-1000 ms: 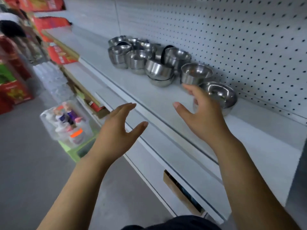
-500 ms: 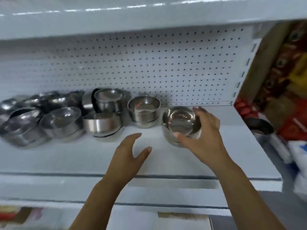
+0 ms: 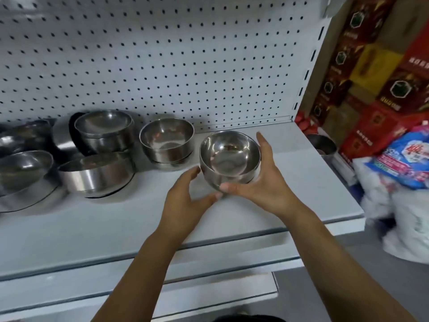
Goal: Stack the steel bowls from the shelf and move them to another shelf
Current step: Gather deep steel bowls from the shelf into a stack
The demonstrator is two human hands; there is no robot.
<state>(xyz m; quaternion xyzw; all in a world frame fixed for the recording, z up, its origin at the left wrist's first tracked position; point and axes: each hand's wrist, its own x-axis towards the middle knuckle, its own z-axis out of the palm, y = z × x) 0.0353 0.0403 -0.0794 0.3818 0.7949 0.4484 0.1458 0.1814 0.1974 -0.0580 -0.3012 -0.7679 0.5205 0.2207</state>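
**Operator:** Since the earlier frame your left hand [image 3: 185,196] has moved in from the shelf [image 3: 116,219] front to the bowl [image 3: 229,156]. What is the state of the hands?

**Manual:** Your right hand [image 3: 262,182] grasps the bowl; fingers lie over the far rim; thumb lies at the near wall. Your left hand is released; its fingers are relaxed; the tips touch the bowl's left wall. The bowl is at the right end of the row, tilted toward you; whether its base is clear of the shelf cannot be told.

**Operator:** What is the procedure for this step?

**Manual:** The likely step is to seat this bowl in the next bowl [image 3: 167,140], just to its left. Bring your left hand under the base; level the rim; lower it straight down, centred; do not drop it, since polished steel probably slides. A second rim seems to show beneath the held one; if two are nested, carry them as one. Keep clear of the pile [image 3: 97,173] further left.
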